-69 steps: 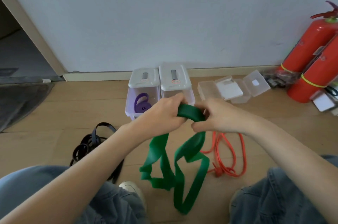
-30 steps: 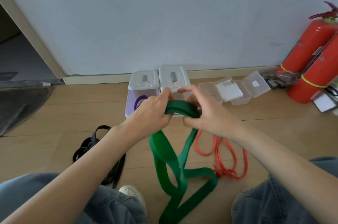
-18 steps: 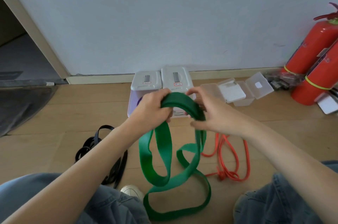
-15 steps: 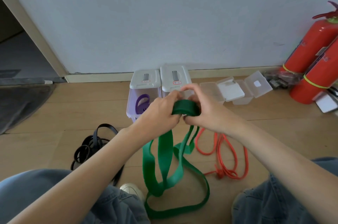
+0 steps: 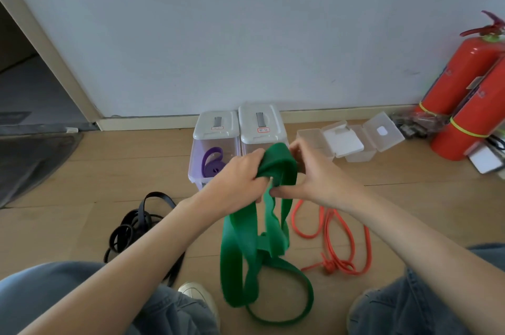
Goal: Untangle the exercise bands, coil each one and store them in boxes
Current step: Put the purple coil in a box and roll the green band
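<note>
A pale wall [image 5: 246,28] rises behind a wooden floor [image 5: 82,170]; two red fire extinguishers [image 5: 461,88] lean at the far right against the wall; the person's denim-clad legs [image 5: 426,304] frame the bottom of the view. The green band [image 5: 240,247] is the largest of the bands; its top is bunched between both hands and its loops hang down to the floor between the knees. The left hand [image 5: 235,178] grips the bunched top with curled fingers; the right hand [image 5: 314,173] pinches it from the other side, thumb below and fingers above. Two lidded boxes [image 5: 262,127] stand side by side near the wall; the left one holds a coiled purple band [image 5: 211,162]; open clear boxes [image 5: 352,140] lie to their right. An orange band [image 5: 336,241] lies looped on the floor just right of the green one; a black band [image 5: 134,228] lies tangled to the left; a white shoe toe [image 5: 196,293] shows by the left knee.
</note>
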